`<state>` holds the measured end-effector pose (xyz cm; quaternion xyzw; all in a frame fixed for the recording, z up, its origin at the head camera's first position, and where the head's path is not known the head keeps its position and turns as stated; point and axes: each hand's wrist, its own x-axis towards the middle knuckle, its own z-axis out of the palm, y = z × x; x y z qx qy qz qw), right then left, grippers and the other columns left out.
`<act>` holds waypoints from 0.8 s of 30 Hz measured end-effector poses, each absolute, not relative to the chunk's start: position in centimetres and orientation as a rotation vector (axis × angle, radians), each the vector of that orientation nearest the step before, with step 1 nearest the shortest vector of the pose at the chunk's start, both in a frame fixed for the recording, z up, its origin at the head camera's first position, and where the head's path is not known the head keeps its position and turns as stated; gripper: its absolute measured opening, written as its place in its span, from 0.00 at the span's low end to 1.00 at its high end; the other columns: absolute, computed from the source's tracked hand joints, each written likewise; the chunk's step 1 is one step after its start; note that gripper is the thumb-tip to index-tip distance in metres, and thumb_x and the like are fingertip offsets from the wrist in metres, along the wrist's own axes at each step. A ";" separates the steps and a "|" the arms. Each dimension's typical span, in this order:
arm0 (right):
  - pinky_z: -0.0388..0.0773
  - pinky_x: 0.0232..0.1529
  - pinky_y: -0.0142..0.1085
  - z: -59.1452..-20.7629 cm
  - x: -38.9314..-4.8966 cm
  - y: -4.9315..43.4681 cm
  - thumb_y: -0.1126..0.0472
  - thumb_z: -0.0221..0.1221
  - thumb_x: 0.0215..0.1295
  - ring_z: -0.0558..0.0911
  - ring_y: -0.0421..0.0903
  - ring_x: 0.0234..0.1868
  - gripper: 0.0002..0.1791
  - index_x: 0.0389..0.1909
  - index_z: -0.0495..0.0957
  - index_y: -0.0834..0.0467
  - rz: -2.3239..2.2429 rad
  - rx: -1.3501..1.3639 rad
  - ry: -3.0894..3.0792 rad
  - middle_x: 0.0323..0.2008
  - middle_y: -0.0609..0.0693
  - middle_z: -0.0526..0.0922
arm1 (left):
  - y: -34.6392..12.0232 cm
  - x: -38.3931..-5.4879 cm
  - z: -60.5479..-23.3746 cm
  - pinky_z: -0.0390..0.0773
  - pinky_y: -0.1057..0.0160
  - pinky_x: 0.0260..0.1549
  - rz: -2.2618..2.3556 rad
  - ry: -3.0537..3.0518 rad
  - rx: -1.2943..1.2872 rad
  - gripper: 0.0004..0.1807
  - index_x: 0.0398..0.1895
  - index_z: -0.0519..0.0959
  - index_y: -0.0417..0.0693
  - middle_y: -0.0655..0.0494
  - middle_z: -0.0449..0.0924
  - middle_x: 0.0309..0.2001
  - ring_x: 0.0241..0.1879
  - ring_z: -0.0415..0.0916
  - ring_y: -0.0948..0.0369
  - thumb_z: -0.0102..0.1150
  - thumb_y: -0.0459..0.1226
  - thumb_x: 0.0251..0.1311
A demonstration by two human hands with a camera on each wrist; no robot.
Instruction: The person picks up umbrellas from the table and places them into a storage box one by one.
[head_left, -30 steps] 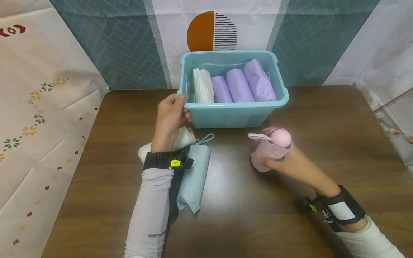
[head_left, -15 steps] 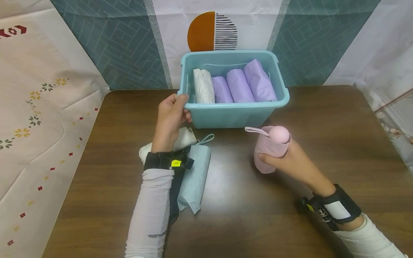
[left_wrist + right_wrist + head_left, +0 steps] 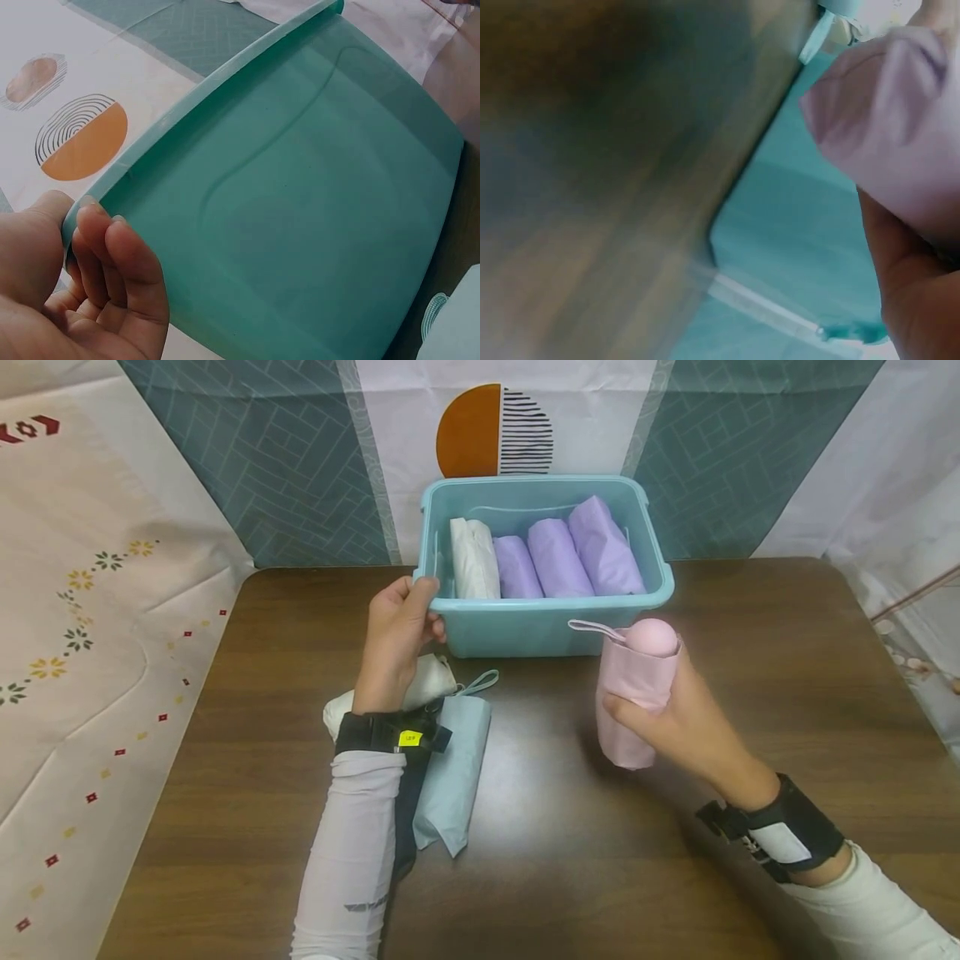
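My left hand (image 3: 397,631) grips the front left corner of the light blue plastic bin (image 3: 525,631), its thumb over the rim. The left wrist view shows the curled fingers (image 3: 135,277) against the bin's outer wall. In my right hand (image 3: 682,727) is a pink folded umbrella (image 3: 633,702) in a fabric sleeve. It stands nearly upright in front of the bin's right part, its round knob and strap loop at the top. The right wrist view shows the lower end of the pink sleeve (image 3: 885,112). Inside the bin lie a white wrapped bundle (image 3: 474,560) and three purple ones (image 3: 558,558).
A light blue sleeved umbrella (image 3: 453,768) with a loop lies on the brown wooden table (image 3: 562,877), right of my left forearm. Partly hidden under that arm are a white bundle (image 3: 431,681) and a dark one (image 3: 405,835). A patterned cloth (image 3: 307,460) hangs behind the bin.
My right hand has raised the pink umbrella, tilted it more upright and moved it slightly to the right. The left hand and the bin have stayed in place.
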<state>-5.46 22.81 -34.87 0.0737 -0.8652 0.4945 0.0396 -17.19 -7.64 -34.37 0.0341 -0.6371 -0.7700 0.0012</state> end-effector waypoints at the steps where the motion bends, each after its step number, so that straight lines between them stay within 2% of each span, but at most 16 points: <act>1: 0.78 0.41 0.43 -34.6 -5.5 22.8 0.61 0.69 0.54 0.76 0.45 0.44 0.43 0.67 0.56 0.49 1.506 0.223 -2.646 0.49 0.47 0.73 | -7.6 -17.2 -34.4 0.73 0.65 0.20 -2.420 -1.998 0.106 0.12 0.29 0.68 0.39 0.51 0.64 0.20 0.15 0.66 0.61 0.54 0.38 0.64; 7: 0.79 0.39 0.42 -33.0 -5.9 22.6 0.57 0.68 0.56 0.77 0.46 0.43 0.42 0.68 0.56 0.48 1.462 0.183 -2.638 0.47 0.47 0.73 | -7.7 -17.3 -34.4 0.72 0.65 0.20 -2.443 -1.984 0.092 0.12 0.29 0.67 0.39 0.51 0.64 0.20 0.15 0.65 0.61 0.53 0.38 0.64; 15: 0.79 0.40 0.39 -31.1 -6.9 22.2 0.59 0.65 0.59 0.76 0.47 0.45 0.40 0.68 0.56 0.47 1.556 0.218 -2.606 0.49 0.49 0.70 | -7.8 -17.3 -34.2 0.72 0.65 0.20 -2.443 -1.995 0.101 0.12 0.29 0.68 0.39 0.51 0.64 0.21 0.15 0.65 0.61 0.53 0.38 0.64; 24: 0.80 0.37 0.43 -28.5 -8.6 21.7 0.57 0.64 0.61 0.78 0.51 0.44 0.37 0.68 0.57 0.46 1.538 0.246 -2.641 0.50 0.50 0.70 | -7.8 -17.3 -34.3 0.72 0.65 0.20 -2.426 -2.005 0.095 0.12 0.30 0.68 0.39 0.51 0.64 0.21 0.16 0.66 0.61 0.53 0.38 0.65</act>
